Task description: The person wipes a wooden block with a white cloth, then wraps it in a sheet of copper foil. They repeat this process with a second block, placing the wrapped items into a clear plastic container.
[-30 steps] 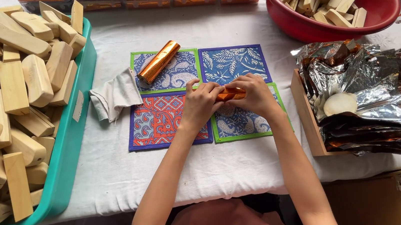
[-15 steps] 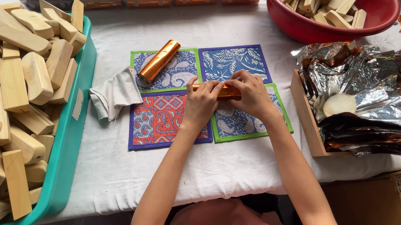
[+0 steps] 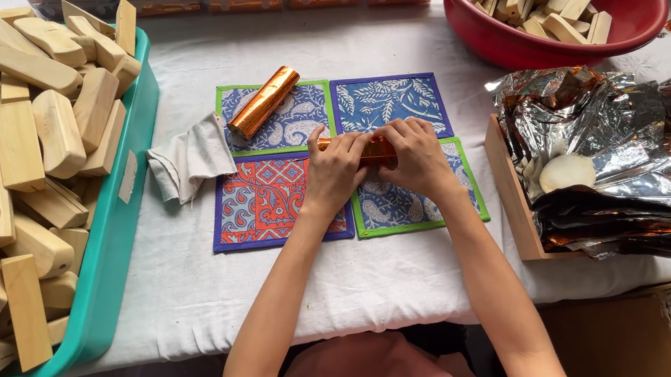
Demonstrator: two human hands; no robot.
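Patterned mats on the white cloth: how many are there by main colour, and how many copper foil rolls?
Blue mats: 3
Red mat: 1
Copper foil rolls: 2, one lying loose, one under both hands
Total: 6

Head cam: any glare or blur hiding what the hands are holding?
Head view: soft, even light and sharp focus; the left hand and right hand show no blur. Mild glare on the orange foil-wrapped piece between them; stronger highlights on the crumpled foil sheets and the finished foil roll.
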